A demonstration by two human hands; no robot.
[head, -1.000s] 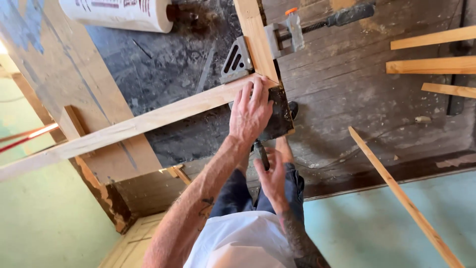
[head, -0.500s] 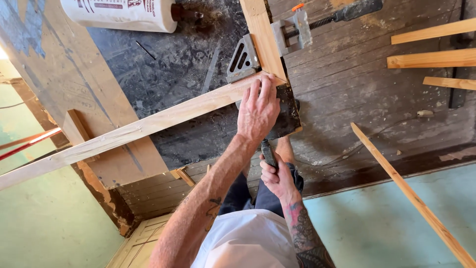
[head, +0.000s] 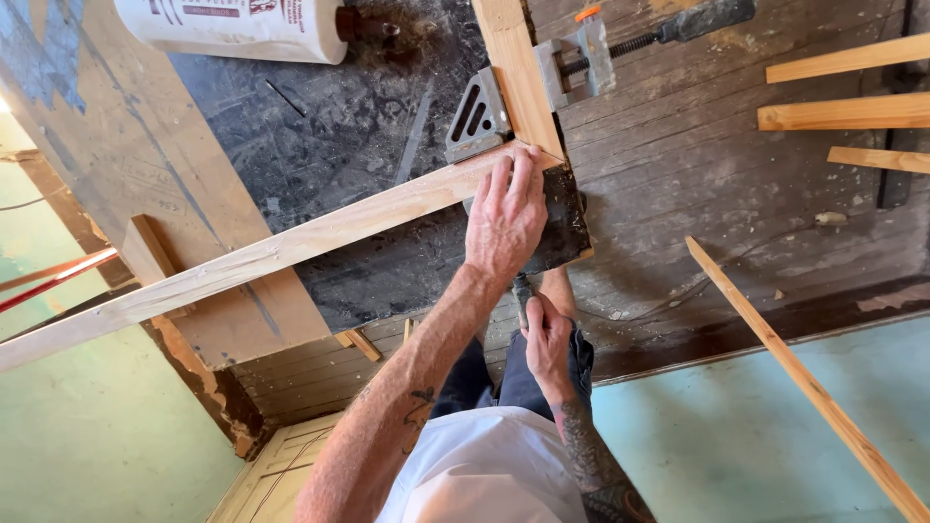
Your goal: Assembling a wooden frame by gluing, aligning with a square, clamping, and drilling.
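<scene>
The long wooden strip (head: pixel 281 247) is pressed flat by the left hand (head: pixel 506 215) at its right end, where a second strip (head: pixel 515 73) meets it (a corner clamp (head: pixel 477 121) sits there). Its axis runs leftward. The right hand (head: pixel 547 339) is closed around a dark tool handle (head: pixel 523 291) just nearer.

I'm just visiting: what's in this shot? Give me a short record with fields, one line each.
Left hand: pressed flat on the end of a long wooden strip, at its corner joint with a second strip
Right hand: closed around a dark tool handle
Corner: grey metal angle bracket; screw clamp on the second strip
Surface: dark, worn worktop
Nearby: white cartridge, loose wooden strips
</scene>
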